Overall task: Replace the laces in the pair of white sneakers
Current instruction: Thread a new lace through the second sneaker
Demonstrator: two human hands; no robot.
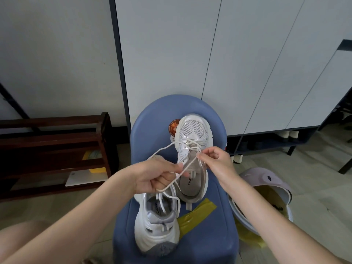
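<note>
Two hands above the far sneaker [193,149], left grip [158,176] and right grip [215,159] each pinching its lace [187,166]

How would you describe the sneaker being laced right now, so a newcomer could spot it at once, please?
Find the blue stool in the middle. Two white sneakers lie on it; take the far sneaker, its mesh toe pointing at the cupboard. Unlike the near sneaker, its lace runs to both hands.
</note>
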